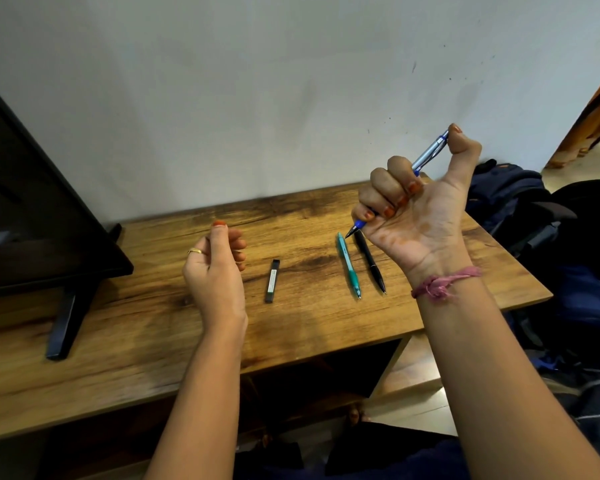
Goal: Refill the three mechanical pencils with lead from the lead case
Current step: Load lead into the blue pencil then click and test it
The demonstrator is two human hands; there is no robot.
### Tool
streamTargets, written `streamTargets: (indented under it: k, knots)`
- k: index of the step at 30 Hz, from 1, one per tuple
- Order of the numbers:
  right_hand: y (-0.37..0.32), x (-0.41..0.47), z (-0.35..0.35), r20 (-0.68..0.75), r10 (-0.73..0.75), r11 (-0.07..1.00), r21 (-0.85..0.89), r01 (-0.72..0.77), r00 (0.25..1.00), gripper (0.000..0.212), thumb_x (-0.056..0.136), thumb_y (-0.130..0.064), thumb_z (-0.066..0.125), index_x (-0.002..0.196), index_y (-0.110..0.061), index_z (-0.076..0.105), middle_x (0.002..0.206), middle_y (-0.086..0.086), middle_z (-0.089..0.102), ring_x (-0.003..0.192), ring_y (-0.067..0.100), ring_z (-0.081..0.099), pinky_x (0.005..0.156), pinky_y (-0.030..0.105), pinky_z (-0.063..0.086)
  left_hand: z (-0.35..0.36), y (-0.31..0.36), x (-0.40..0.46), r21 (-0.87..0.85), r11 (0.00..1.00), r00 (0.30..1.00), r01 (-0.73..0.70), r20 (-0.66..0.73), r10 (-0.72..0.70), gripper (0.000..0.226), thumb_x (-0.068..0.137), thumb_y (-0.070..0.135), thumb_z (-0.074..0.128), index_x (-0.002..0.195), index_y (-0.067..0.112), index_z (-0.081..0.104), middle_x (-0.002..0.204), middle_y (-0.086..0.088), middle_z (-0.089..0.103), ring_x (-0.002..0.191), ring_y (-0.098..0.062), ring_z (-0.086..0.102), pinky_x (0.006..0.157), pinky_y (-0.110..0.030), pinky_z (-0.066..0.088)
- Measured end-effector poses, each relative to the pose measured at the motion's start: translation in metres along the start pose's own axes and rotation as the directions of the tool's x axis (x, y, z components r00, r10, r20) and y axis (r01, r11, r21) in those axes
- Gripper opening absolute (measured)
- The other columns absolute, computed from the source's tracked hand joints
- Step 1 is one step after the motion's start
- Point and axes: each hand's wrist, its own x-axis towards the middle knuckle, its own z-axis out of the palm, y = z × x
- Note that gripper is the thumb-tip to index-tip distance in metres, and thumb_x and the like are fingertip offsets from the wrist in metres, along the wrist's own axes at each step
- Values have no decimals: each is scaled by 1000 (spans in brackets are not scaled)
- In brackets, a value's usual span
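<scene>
My right hand (416,206) grips a blue mechanical pencil (428,150) in a fist above the table, tip pointing down-left, with my thumb on its top button. A teal pencil (349,265) and a black pencil (370,262) lie side by side on the wooden table (153,323), just below that hand. The dark lead case (272,280) lies flat to their left. My left hand (215,268) hovers left of the case, fingers loosely curled, holding nothing that I can see.
A black monitor (32,209) on a stand (66,323) occupies the table's left end. A white wall runs behind the table. Dark bags (513,199) sit beyond the right edge. An open shelf lies under the tabletop.
</scene>
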Motion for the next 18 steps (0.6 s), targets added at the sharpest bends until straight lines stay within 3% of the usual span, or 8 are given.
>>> streamTargets:
  k: [4,10,18]
  knots:
    - [0,1,-1,10,5,1000,21,-5,1000,63,76,-76,41,50,-20,26,49,-5,15,48,14,14,52,30,18,1,0,0,-4,1000,1000,0,1,0,25,94,35,56,75,25,68,67,13,68,64,1,59,54,-16,47]
    - [0,1,-1,21,-4,1000,-4,4,1000,57,69,-69,46,49,-20,26,48,-4,16,46,14,15,50,29,19,0,0,0,3,1000,1000,0,0,0,24,94,35,56,75,25,68,67,13,68,64,0,59,53,-15,46]
    - [1,1,-1,-21,-2,1000,-21,2,1000,61,77,-72,40,48,-20,26,49,-5,14,47,14,14,48,29,19,0,1,-1,7,1000,1000,-3,3,3,25,94,35,56,75,26,68,66,14,68,64,1,59,54,-15,47]
